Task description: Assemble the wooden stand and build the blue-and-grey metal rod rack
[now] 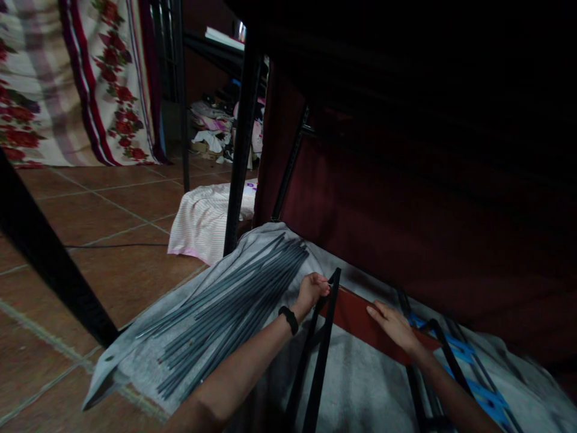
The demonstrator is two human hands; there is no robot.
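Grey cloth (pixel 360 379): near its far edge, brown board (pixel 360 322) is set at black frame (pixel 326 337). Thin pale piece (pixel 330 284) is seemingly pinched by left hand (pixel 313 290), fingers closed; board is touched by right hand (pixel 393 325), fingers loosely open. Fastening is presumed; steadiness is required.

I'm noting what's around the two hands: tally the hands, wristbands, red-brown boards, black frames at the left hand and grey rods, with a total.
Hands: 2 (left hand, right hand)
Wristband: 1
Board: 1
Frame: 1
Rods: too overlapped to count
Total without rods: 5
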